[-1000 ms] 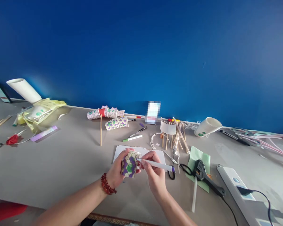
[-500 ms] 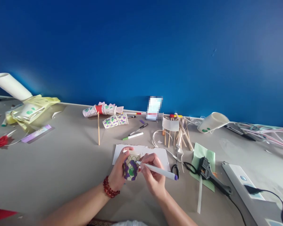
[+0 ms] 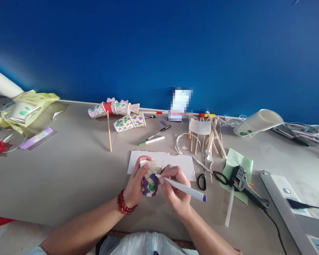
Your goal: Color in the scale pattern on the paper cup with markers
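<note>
My left hand (image 3: 136, 179), with a red bead bracelet (image 3: 124, 202) at its wrist, is wrapped round a paper cup (image 3: 150, 182). Scale shapes cover the cup, some coloured purple and one green; its upper rows are pale. In my right hand (image 3: 177, 189) is a white marker (image 3: 187, 190) with a purple end, held like a pen. Its tip meets the cup's side near the right edge. Beneath and beyond both hands lies a white sheet of card (image 3: 172, 164) with a ragged far edge.
Behind lie a fish made of cups (image 3: 119, 108) on a stick, a scale-patterned cup (image 3: 129, 122), a green marker (image 3: 152, 140) and a black pen (image 3: 158, 132). To the right are scissors (image 3: 202, 182), a glue gun (image 3: 246, 187), a power strip (image 3: 287, 202) and a tall cup (image 3: 257, 123).
The view has tilted down and shifted slightly left. The cup has turned a little in my left hand, and the marker still touches its side.
</note>
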Available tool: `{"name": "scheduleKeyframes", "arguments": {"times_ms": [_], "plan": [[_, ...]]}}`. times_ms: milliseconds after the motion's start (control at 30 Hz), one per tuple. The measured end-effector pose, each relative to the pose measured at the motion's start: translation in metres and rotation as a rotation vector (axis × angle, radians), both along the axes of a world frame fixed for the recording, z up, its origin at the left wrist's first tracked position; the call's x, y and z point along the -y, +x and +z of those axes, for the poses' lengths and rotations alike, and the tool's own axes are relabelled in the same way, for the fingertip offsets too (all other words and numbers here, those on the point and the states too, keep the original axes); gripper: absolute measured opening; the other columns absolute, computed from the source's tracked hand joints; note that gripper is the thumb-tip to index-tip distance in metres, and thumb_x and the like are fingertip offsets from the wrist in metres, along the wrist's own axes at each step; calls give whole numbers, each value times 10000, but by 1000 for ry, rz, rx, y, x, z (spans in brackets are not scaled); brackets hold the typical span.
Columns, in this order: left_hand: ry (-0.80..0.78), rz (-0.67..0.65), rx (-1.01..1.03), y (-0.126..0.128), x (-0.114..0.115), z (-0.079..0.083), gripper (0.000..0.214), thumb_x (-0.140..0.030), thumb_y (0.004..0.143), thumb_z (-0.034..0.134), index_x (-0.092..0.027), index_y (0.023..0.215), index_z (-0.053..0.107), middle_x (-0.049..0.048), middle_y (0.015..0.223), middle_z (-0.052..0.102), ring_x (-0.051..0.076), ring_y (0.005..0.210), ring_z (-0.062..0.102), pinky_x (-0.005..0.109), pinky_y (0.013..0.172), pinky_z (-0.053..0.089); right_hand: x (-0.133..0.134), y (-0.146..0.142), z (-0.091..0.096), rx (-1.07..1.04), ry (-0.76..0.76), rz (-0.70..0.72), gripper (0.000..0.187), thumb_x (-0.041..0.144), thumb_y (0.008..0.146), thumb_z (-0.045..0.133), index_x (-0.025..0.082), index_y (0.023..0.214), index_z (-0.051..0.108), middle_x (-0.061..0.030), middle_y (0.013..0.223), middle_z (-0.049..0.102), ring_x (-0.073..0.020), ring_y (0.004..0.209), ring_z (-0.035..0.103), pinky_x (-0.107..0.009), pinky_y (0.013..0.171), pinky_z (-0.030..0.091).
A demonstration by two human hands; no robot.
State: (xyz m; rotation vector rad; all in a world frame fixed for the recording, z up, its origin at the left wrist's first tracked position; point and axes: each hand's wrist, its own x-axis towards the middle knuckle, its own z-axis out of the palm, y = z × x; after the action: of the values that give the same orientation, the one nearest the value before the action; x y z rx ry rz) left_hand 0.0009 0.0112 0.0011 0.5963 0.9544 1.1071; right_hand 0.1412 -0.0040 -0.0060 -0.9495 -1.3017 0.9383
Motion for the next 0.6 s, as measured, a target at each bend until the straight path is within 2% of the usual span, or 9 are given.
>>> {"name": "scheduleKeyframes", "arguments": {"times_ms": [233, 600], "plan": [[5, 10, -56, 0, 1, -4, 407, -595, 874, 708, -228, 1036, 637, -13, 782, 651, 150, 716, 583, 250, 670, 494, -2, 0, 3, 82, 36, -14, 110, 198, 944, 621, 245, 849, 593, 4, 683, 587, -172, 624, 556, -324, 604, 452], [9, 22, -74, 0, 2, -5, 397, -588, 886, 703, -225, 1033, 634, -11, 776, 645, 148, 713, 578, 244, 666, 491, -1, -1, -1, 67, 46, -31, 111, 161, 938, 623, 251, 876, 600, 6, 702, 606, -180, 645, 571, -324, 626, 452]]}}
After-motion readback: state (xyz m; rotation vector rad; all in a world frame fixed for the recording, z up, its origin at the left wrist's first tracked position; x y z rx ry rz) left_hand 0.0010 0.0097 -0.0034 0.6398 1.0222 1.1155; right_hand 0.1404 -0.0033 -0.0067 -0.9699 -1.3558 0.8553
